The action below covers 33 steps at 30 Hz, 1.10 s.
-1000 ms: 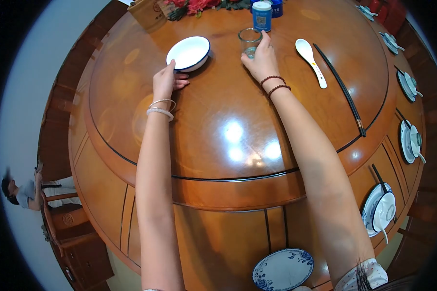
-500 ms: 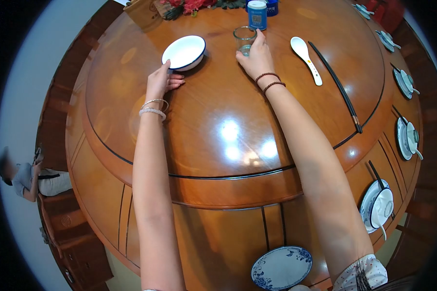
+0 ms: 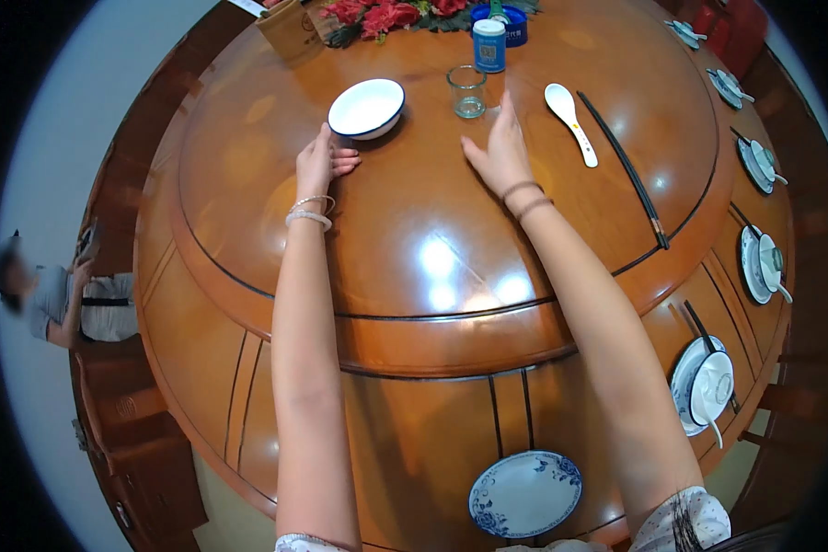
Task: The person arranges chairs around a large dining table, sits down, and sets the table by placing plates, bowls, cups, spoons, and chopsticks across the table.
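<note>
A white bowl [image 3: 366,107] with a dark blue rim sits on the raised round centre of the wooden table. My left hand [image 3: 316,166] is at its near left side, thumb by the rim and fingers stretched out below; whether the thumb touches the bowl I cannot tell. To the right stands a clear glass cup [image 3: 468,95], upright. Just to its near right is my right hand [image 3: 504,152], thumb and fingers apart with nothing in them. Further right lie a white spoon [image 3: 570,121] and a pair of black chopsticks [image 3: 626,170].
Behind the cup stand a blue canister [image 3: 489,51], a blue tub [image 3: 515,26] and red flowers [image 3: 386,18]. A blue-patterned plate [image 3: 524,497] lies at the near edge. Place settings with bowls [image 3: 711,386] line the right rim. A seated person [image 3: 60,290] is at left.
My right hand has let go of the glass cup and drawn back to its near right. My left thumb has slid off the bowl's rim towards its edge. The view has shifted slightly.
</note>
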Motion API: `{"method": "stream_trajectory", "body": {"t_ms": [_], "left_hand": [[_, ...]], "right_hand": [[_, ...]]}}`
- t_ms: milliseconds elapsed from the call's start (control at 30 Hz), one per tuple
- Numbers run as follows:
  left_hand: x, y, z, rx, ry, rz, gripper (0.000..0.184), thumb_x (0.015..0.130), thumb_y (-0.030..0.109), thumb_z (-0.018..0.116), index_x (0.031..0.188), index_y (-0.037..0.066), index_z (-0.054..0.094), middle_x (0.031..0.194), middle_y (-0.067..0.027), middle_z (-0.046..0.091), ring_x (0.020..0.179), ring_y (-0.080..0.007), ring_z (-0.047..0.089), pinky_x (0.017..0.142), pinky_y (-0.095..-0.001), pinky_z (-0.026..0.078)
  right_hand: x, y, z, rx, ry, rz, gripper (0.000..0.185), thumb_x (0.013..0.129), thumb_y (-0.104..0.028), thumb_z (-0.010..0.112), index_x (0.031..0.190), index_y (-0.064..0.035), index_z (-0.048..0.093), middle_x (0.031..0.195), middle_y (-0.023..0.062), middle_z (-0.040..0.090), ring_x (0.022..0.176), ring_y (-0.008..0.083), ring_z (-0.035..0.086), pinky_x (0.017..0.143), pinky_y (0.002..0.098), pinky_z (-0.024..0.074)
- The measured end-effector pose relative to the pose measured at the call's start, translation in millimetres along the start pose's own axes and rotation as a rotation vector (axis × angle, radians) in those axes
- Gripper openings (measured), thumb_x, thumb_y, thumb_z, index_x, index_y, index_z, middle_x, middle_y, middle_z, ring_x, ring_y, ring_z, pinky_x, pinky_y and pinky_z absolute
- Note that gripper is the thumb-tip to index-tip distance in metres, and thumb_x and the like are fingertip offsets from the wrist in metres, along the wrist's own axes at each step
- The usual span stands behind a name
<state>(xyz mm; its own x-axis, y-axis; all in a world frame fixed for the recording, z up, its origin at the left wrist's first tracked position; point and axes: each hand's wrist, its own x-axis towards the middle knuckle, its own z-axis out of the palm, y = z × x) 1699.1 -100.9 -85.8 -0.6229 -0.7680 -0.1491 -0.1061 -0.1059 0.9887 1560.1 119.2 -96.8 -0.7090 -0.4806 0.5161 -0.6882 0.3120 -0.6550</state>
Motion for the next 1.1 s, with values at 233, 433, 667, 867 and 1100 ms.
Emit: {"method": "stream_trajectory", "body": {"t_ms": [233, 433, 667, 867, 1100], "left_hand": [[-141.6, -8.9, -22.2, 0.002, -0.040, 0.005, 0.034, 0.090, 0.033, 0.045, 0.105, 0.002, 0.047, 0.083, -0.0110, 0.061, 0.067, -0.0147, 0.061, 0.059, -0.0238, 0.049], [-347.6, -22.3, -36.2, 0.239, -0.059, 0.051, 0.027, 0.091, 0.019, 0.045, 0.072, 0.002, 0.054, 0.058, -0.0024, 0.052, 0.052, -0.0081, 0.048, 0.047, -0.0207, 0.036], [-504.2, -65.4, 2.7, 0.586, -0.017, -0.221, 0.026, 0.086, 0.024, 0.053, 0.094, -0.001, 0.055, 0.060, -0.0088, 0.059, 0.053, -0.0162, 0.058, 0.050, -0.0271, 0.044], [-523.8, -76.3, 15.8, 0.504, -0.198, -0.393, 0.034, 0.086, 0.022, 0.052, 0.110, 0.000, 0.042, 0.060, -0.0104, 0.058, 0.052, -0.0191, 0.059, 0.049, -0.0285, 0.044], [-527.7, -83.3, 26.2, 0.248, -0.223, -0.325, 0.031, 0.088, 0.014, 0.050, 0.112, -0.002, 0.041, 0.067, -0.0076, 0.060, 0.053, -0.0111, 0.057, 0.046, -0.0218, 0.046]], "right_hand": [[-135.5, -29.3, -116.9, -0.128, -0.396, -0.247, 0.049, 0.079, -0.017, 0.057, 0.118, 0.0053, 0.039, 0.128, 0.0224, 0.036, 0.122, 0.0356, 0.031, 0.100, 0.0391, 0.0306], [-143.9, -27.8, -134.1, -0.099, -0.410, -0.266, 0.037, 0.078, -0.016, 0.056, 0.109, 0.0024, 0.048, 0.123, 0.0194, 0.043, 0.120, 0.0347, 0.035, 0.097, 0.0392, 0.0341], [-147.0, -28.7, -132.7, -0.074, -0.388, -0.298, 0.033, 0.079, -0.015, 0.055, 0.107, 0.0012, 0.051, 0.121, 0.0183, 0.046, 0.118, 0.0336, 0.038, 0.096, 0.0386, 0.0356], [-146.9, -29.1, -132.4, -0.081, -0.346, -0.314, 0.031, 0.079, -0.014, 0.056, 0.105, 0.0016, 0.053, 0.118, 0.0183, 0.048, 0.115, 0.0333, 0.041, 0.095, 0.0381, 0.0362], [-148.2, -25.6, -130.5, -0.112, -0.334, -0.353, 0.030, 0.080, -0.015, 0.055, 0.105, 0.0017, 0.054, 0.117, 0.0180, 0.049, 0.113, 0.0323, 0.043, 0.094, 0.0373, 0.0368]]}}
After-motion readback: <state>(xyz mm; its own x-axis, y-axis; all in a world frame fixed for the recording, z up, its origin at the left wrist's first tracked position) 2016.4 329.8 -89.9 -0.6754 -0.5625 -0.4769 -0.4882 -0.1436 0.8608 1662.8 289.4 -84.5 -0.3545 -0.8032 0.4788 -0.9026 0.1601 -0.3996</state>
